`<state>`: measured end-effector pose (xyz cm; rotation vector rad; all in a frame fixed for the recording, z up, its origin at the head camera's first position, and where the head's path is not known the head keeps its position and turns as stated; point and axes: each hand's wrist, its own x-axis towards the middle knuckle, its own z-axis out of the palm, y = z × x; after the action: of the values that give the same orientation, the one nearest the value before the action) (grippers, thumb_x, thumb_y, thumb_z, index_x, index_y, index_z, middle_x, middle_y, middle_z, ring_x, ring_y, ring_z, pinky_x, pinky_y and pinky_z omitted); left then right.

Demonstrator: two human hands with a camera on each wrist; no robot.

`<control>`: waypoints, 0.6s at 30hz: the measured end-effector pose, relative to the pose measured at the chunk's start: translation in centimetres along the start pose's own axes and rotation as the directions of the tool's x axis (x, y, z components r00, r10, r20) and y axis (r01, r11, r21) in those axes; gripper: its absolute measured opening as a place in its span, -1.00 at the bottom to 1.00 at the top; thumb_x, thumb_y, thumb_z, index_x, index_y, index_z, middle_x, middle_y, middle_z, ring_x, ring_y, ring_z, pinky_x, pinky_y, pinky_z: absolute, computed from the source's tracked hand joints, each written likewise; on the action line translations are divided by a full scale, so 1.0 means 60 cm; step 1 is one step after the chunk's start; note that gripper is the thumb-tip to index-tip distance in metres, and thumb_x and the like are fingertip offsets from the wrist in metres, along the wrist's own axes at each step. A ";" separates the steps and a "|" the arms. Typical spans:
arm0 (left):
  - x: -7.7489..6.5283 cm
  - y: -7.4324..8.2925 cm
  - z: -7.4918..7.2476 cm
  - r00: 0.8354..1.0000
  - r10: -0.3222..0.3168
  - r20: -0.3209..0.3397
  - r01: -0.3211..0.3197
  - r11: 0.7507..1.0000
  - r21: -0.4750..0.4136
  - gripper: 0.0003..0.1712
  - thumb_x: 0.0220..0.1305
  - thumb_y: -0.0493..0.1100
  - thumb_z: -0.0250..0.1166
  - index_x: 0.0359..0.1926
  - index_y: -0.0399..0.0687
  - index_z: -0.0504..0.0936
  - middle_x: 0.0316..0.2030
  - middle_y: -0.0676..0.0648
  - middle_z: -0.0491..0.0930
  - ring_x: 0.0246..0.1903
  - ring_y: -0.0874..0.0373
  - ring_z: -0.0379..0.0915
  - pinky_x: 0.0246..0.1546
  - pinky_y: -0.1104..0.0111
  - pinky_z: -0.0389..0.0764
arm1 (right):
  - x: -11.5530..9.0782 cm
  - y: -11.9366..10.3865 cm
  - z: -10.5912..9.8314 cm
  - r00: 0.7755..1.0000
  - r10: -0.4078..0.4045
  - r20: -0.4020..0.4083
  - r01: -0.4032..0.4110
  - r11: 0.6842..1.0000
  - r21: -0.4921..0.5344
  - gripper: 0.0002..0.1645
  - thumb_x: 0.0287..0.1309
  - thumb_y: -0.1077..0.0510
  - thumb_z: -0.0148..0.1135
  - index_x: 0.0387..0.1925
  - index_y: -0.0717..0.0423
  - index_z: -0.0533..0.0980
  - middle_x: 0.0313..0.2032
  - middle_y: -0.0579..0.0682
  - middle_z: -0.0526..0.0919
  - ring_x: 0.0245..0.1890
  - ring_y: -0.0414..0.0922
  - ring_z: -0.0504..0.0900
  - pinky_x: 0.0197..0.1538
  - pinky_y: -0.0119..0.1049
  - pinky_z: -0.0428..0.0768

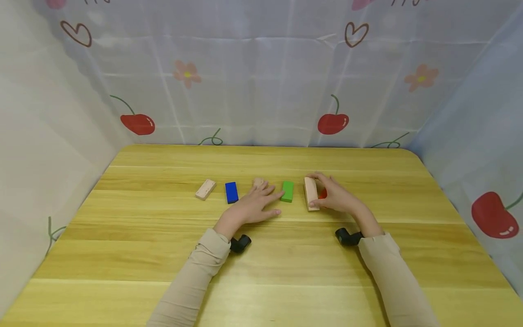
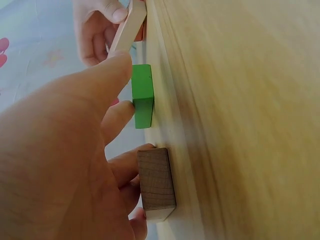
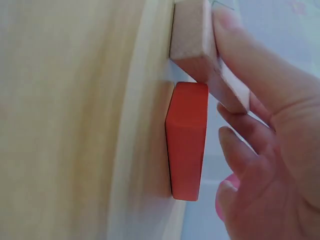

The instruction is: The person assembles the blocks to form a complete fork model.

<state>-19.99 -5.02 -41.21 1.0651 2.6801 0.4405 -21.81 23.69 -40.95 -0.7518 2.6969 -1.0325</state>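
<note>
Two bare hands reach over a wooden table [image 1: 286, 272], where small rectangular blocks form a loose row from left to right. First comes a pale wooden block [image 1: 205, 189], set at a slant, then a blue block [image 1: 231, 192], then a half-hidden wooden block [image 2: 156, 177] under the left hand [image 1: 254, 204], and then a green block [image 1: 288, 191]. At the right end, the right hand [image 1: 337, 196] grips a light wooden piece [image 1: 311, 193], thumb on its near end and fingers at its far end; that lengthwise hold probably gives control of its angle. The piece leans in the left wrist view; whether it is one block or two, or fully off the table, I cannot tell. Just beside it, partly screened by the hand, lies a red block [image 3: 187, 145]. The left hand grips nothing evident: its fingers are spread, over the half-hidden block and up to the green one, perhaps so that one hand can span both. Gaps separate the blocks from blue to green, which likely leaves room for fingers. No container is in view; the coloured blocks lie directly on the wood. Behind hangs a pale curtain [image 1: 253, 81] printed with cherries, hearts and flowers.
</note>
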 end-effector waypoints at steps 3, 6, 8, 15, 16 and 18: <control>0.000 0.000 0.000 1.000 -0.002 0.001 0.002 1.000 0.008 -0.30 0.38 0.24 -0.08 0.45 0.19 0.03 0.41 -0.15 -0.04 0.39 -0.05 -0.39 0.32 0.12 -0.30 | -0.002 -0.004 0.002 0.999 0.014 -0.051 -0.013 0.999 0.032 -0.18 0.01 0.12 0.41 0.26 0.18 0.23 0.23 0.22 0.30 0.27 0.20 0.20 0.32 0.10 -0.12; 0.000 0.000 0.000 1.000 -0.002 0.004 0.002 1.000 0.009 -0.29 0.37 0.24 -0.07 0.45 0.19 0.03 0.40 -0.15 -0.04 0.39 -0.05 -0.40 0.32 0.12 -0.29 | -0.004 -0.008 0.004 0.994 0.045 -0.096 -0.037 0.995 0.088 -0.29 0.06 0.17 0.36 0.22 0.21 0.29 0.20 0.21 0.33 0.20 0.18 0.31 0.24 0.05 0.21; -0.001 0.001 0.000 1.000 -0.003 0.008 0.003 1.000 0.009 -0.28 0.37 0.24 -0.06 0.45 0.19 0.03 0.41 -0.15 -0.04 0.39 -0.05 -0.40 0.32 0.12 -0.29 | -0.005 -0.010 0.005 0.991 0.058 -0.122 -0.043 0.992 0.120 -0.36 0.08 0.20 0.34 0.19 0.20 0.32 0.17 0.21 0.36 0.13 0.17 0.39 0.09 0.02 0.43; -0.001 0.003 0.000 1.000 0.011 0.004 -0.011 1.000 0.025 -0.24 0.34 0.20 0.05 0.46 0.14 0.03 0.40 -0.17 -0.02 0.39 -0.07 -0.39 0.33 0.13 -0.30 | -0.005 -0.019 0.008 0.976 0.029 -0.216 0.007 0.986 0.165 -0.54 0.12 0.32 0.28 0.09 0.16 0.45 0.06 0.14 0.46 -0.19 0.05 0.58 -0.23 -0.18 0.61; -0.001 0.003 0.000 1.000 0.014 0.002 -0.014 1.000 0.028 -0.23 0.34 0.19 0.06 0.46 0.13 0.03 0.40 -0.18 -0.02 0.39 -0.07 -0.38 0.33 0.13 -0.30 | -0.005 -0.020 0.008 0.974 0.025 -0.225 0.014 0.985 0.172 -0.56 0.13 0.33 0.27 0.08 0.16 0.46 0.06 0.14 0.47 -0.21 0.03 0.59 -0.25 -0.20 0.61; -0.002 0.003 -0.001 1.000 0.015 0.003 -0.015 0.999 0.035 -0.23 0.34 0.18 0.07 0.46 0.13 0.02 0.40 -0.18 -0.02 0.39 -0.07 -0.38 0.33 0.14 -0.30 | -0.004 -0.022 0.008 0.970 0.024 -0.241 0.021 0.983 0.182 -0.59 0.14 0.32 0.26 0.06 0.16 0.48 0.04 0.13 0.48 -0.25 0.02 0.60 -0.28 -0.22 0.61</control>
<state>-19.82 -5.00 -41.11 1.0950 2.6892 0.3956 -20.89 22.69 -40.43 -0.6263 2.7434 -1.4361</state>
